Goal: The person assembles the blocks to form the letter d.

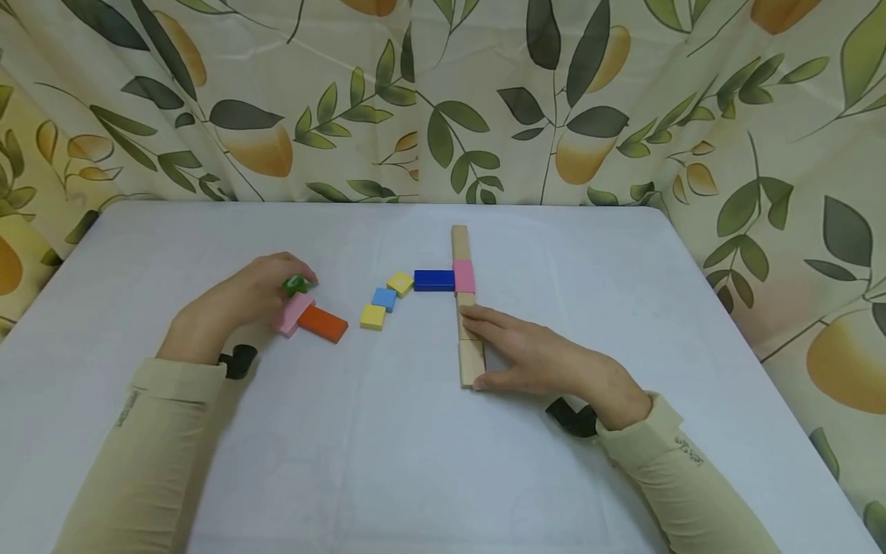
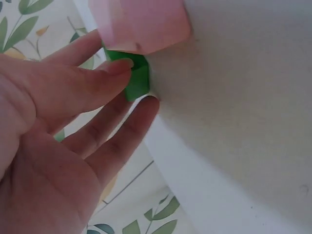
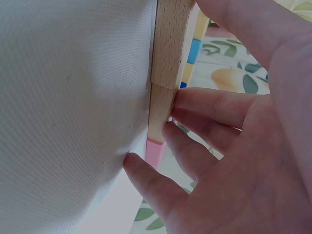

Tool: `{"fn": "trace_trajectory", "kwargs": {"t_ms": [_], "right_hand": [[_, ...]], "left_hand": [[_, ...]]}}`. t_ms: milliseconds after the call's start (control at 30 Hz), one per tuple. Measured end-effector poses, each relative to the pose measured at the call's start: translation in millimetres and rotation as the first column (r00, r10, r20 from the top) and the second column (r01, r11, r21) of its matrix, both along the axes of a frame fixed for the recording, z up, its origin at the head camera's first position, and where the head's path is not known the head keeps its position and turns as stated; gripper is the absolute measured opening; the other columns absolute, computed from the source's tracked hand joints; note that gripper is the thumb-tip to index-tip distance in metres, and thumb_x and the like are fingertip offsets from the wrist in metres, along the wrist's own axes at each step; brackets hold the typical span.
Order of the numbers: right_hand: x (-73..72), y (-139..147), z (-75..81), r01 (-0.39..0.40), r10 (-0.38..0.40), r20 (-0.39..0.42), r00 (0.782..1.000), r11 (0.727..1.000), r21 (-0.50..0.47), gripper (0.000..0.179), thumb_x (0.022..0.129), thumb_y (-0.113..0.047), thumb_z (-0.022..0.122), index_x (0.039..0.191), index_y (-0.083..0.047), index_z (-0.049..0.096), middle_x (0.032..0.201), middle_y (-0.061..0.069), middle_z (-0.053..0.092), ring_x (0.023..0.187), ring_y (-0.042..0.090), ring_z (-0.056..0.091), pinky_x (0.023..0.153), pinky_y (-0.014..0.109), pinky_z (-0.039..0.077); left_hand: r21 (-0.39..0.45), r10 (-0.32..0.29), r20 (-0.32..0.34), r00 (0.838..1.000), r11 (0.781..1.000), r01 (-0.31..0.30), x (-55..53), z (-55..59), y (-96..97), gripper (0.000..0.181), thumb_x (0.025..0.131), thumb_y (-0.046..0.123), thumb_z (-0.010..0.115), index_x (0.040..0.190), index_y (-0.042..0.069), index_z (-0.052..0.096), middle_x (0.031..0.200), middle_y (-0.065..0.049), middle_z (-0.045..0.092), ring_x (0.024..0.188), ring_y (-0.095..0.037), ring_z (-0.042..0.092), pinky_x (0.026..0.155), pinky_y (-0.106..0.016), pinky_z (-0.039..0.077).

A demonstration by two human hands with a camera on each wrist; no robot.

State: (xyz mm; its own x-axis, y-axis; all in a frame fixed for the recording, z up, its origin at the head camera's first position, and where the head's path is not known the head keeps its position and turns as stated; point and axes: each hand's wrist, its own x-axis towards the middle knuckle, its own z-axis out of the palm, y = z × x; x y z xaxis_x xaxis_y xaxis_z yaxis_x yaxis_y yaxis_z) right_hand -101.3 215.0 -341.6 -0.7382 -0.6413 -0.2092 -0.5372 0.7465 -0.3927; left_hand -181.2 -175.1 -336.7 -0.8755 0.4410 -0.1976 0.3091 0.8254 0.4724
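My left hand (image 1: 242,288) pinches a small green block (image 2: 139,80) between thumb and fingers, right beside a pink block (image 1: 294,314). An orange block (image 1: 323,324) lies against that pink one. On the right, my right hand (image 1: 540,354) rests its fingertips and thumb along the side of a line of plain wooden blocks (image 1: 472,363), fingers mostly straight. A second pink block (image 1: 464,276) sits within this line, with another wooden block (image 1: 460,242) beyond it. In the right wrist view the fingertips touch the wooden blocks' side (image 3: 163,109).
From the pink block in the line, a dark blue block (image 1: 434,281) extends left. A yellow block (image 1: 401,284), a light blue block (image 1: 384,299) and another yellow block (image 1: 372,317) step down from it diagonally. A leaf-patterned curtain (image 1: 457,100) hangs behind the white table (image 1: 415,462).
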Motion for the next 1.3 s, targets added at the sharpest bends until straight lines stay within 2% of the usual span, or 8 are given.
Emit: {"fn": "trace_trajectory", "kwargs": {"t_ms": [167,433,567,700,900,1133,1200,1300], "right_hand": [[0.3,-0.3,-0.1,0.0,0.0,0.004,1.0,1.0,-0.004,0.085,0.088,-0.042,0.073,0.153,-0.005,0.033,0.165,0.006,0.022,0.149,0.029,0.031,0.115,0.049,0.037],[0.4,-0.7,0.1,0.009,-0.008,0.011,1.0,1.0,-0.001,0.085,0.088,-0.042,0.073,0.153,-0.005,0.033,0.165,0.006,0.023,0.148,0.029,0.032,0.115,0.049,0.037],[0.0,-0.9,-0.7,0.01,-0.01,0.012,1.0,1.0,0.002,0.085,0.088,-0.043,0.073,0.154,-0.005,0.033,0.165,0.006,0.022,0.149,0.029,0.031,0.116,0.049,0.036],[-0.1,-0.4,-1.3,0.014,-0.014,0.012,1.0,1.0,0.002,0.086,0.088,-0.043,0.073,0.154,-0.005,0.033,0.165,0.005,0.022,0.149,0.029,0.031,0.115,0.049,0.036],[0.5,0.0,-0.3,0.011,-0.011,0.007,1.0,1.0,-0.002,0.085,0.088,-0.041,0.074,0.153,-0.004,0.034,0.165,0.006,0.023,0.148,0.029,0.032,0.115,0.049,0.037],[-0.7,-1.1,0.9,0.018,-0.018,0.013,1.0,1.0,0.007,0.087,0.087,-0.043,0.074,0.153,-0.005,0.033,0.165,0.005,0.022,0.149,0.029,0.03,0.115,0.05,0.036],[-0.7,-1.2,1.0,0.016,-0.016,0.01,1.0,1.0,0.007,0.086,0.087,-0.042,0.074,0.153,-0.005,0.033,0.165,0.005,0.022,0.149,0.028,0.03,0.115,0.049,0.037],[-0.6,-0.8,1.1,0.007,-0.007,0.0,1.0,1.0,0.0,0.086,0.087,-0.042,0.074,0.153,-0.004,0.034,0.164,0.006,0.024,0.149,0.029,0.031,0.115,0.049,0.037]], "left_hand": [[-0.003,-0.022,-0.051,0.998,1.0,0.022,-2.0,-1.6,-0.4,0.039,0.084,-0.021,0.051,0.118,-0.008,0.064,0.125,-0.026,0.06,0.118,-0.042,0.053,0.105,-0.058,0.044],[-0.02,0.007,-0.016,1.0,1.0,-0.007,-1.6,-0.7,-1.3,0.051,0.077,-0.025,0.047,0.123,-0.007,0.061,0.125,-0.026,0.059,0.114,-0.04,0.053,0.102,-0.057,0.045],[-0.031,0.007,-0.034,0.999,0.999,-0.008,-1.6,1.8,-0.6,0.044,0.084,-0.02,0.05,0.125,-0.009,0.059,0.128,-0.028,0.058,0.117,-0.042,0.053,0.104,-0.057,0.044],[-0.05,0.005,-0.079,0.997,0.999,-0.009,-0.4,6.8,3.5,0.034,0.094,-0.01,0.053,0.127,-0.01,0.058,0.132,-0.029,0.055,0.123,-0.044,0.05,0.106,-0.057,0.043],[-0.025,-0.038,-0.13,0.991,0.999,0.035,6.4,18.0,15.5,0.034,0.094,-0.008,0.057,0.128,-0.008,0.059,0.132,-0.028,0.054,0.123,-0.044,0.05,0.104,-0.055,0.047],[-0.043,0.004,-0.026,1.0,0.999,-0.005,16.1,30.7,36.8,0.037,0.098,-0.002,0.054,0.135,0.004,0.056,0.143,-0.021,0.046,0.133,-0.043,0.041,0.11,-0.057,0.04],[-0.054,-0.017,-0.027,0.999,0.998,0.016,20.4,32.3,41.5,0.037,0.098,-0.001,0.055,0.135,0.005,0.056,0.143,-0.02,0.046,0.132,-0.041,0.042,0.109,-0.056,0.042],[-0.046,-0.086,-0.092,0.992,0.996,0.082,28.3,31.9,46.4,0.035,0.096,-0.002,0.058,0.13,0.005,0.059,0.137,-0.02,0.051,0.127,-0.04,0.048,0.105,-0.053,0.047]]}}
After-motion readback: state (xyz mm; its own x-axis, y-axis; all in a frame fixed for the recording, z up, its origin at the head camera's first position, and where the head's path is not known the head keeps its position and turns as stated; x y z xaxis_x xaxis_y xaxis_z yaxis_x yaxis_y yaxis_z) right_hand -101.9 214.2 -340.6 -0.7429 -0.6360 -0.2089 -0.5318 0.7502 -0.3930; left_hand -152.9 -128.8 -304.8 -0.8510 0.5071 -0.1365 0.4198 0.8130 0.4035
